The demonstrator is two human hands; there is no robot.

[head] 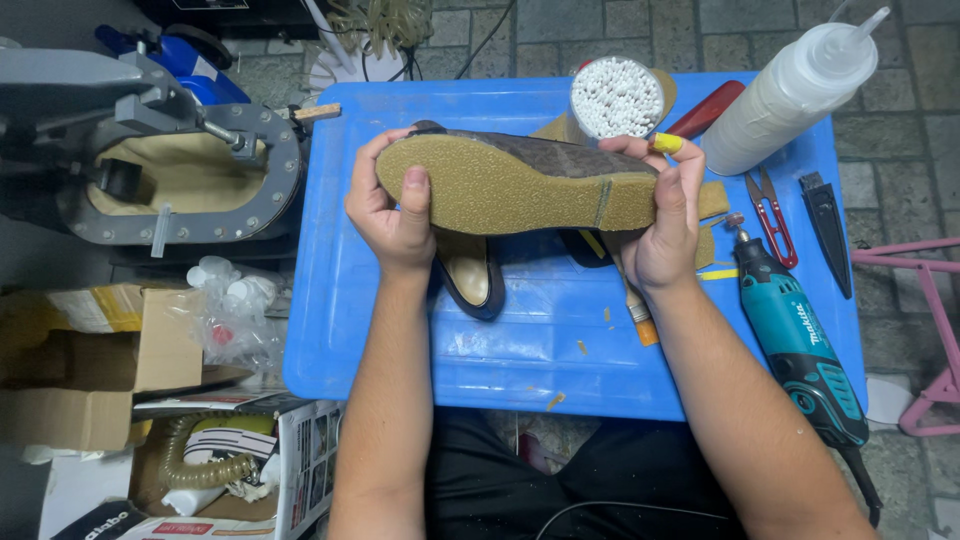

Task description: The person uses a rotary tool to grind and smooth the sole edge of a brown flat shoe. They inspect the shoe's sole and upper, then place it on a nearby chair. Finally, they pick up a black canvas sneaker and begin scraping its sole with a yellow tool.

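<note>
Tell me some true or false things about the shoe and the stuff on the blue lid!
1. Both hands hold the shoe with its sole facing up. True: the left hand has the toe end and the right hand has the heel end.
2. The sole is bright red. False: it is tan and grainy.
3. A teal rotary tool lies on the blue lid, right of the right arm. True.
4. The tub of cotton swabs sits on the floor. False: it stands on the blue lid, behind the shoe.
5. The red-handled snips are in the right hand. False: they lie on the lid near the white squeeze bottle.
</note>
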